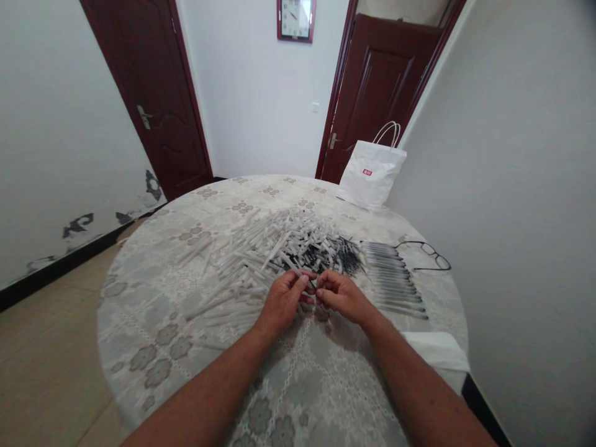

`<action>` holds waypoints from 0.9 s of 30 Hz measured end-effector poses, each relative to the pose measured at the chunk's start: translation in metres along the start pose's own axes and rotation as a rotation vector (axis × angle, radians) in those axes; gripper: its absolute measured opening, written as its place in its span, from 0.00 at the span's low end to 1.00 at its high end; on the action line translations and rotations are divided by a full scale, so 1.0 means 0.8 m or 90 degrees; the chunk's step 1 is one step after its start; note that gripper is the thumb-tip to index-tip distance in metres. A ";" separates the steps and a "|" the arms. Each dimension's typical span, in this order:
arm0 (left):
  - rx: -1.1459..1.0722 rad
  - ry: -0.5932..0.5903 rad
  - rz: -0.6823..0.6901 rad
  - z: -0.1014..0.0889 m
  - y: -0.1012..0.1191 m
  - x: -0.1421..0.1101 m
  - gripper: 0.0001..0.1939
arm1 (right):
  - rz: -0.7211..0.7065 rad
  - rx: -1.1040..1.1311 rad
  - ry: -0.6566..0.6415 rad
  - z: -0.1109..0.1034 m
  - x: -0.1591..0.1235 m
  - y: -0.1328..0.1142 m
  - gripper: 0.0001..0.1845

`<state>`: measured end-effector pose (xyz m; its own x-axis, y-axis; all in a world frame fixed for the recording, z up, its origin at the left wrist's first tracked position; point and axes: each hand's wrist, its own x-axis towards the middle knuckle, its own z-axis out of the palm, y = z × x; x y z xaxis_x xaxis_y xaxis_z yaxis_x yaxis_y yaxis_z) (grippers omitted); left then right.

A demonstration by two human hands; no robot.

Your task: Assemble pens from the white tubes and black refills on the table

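My left hand point(282, 301) is closed around a whitish pen barrel point(292, 266), which slants up and away to the left. A short dark piece shows at the barrel's near end, between the hands. My right hand point(342, 297) is pinched close beside it; whatever its fingertips hold is too small to make out. Just beyond both hands spreads a heap of whitish pen barrels point(246, 254). Small black pen parts point(319, 256) lie at its right side. Further right, several pens with dark ends point(393, 279) rest side by side in a row.
The round table has a patterned lace cloth point(158, 354). Black-framed glasses point(431, 251) lie right of the pen row. A white paper bag point(372, 174) stands at the back right. White folded material point(435, 351) sits by my right forearm, near the table's edge.
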<state>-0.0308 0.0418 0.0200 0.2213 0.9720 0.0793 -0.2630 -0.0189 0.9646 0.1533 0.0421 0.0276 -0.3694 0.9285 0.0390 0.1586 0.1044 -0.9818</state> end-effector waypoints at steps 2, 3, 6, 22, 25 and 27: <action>0.024 0.003 0.005 -0.003 0.001 0.000 0.15 | 0.016 0.003 -0.034 0.003 0.000 0.001 0.10; 0.029 0.004 0.006 -0.005 0.001 0.000 0.15 | 0.018 0.002 -0.046 0.002 0.001 0.002 0.11; -0.003 -0.018 -0.001 -0.008 0.002 -0.001 0.15 | 0.001 0.010 -0.008 -0.004 0.004 0.007 0.14; -0.122 -0.119 -0.089 0.001 0.002 -0.007 0.17 | 0.036 0.348 0.145 -0.022 0.011 0.012 0.17; -0.222 -0.013 -0.069 -0.003 0.005 0.000 0.14 | -0.022 0.409 0.232 -0.034 0.012 0.006 0.17; -0.281 0.033 -0.063 -0.007 0.007 0.004 0.14 | -0.051 0.428 0.268 -0.041 0.013 0.006 0.16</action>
<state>-0.0364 0.0464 0.0241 0.2215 0.9747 -0.0308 -0.6206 0.1653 0.7665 0.1807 0.0638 0.0294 0.0419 0.9979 0.0486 -0.4902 0.0629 -0.8693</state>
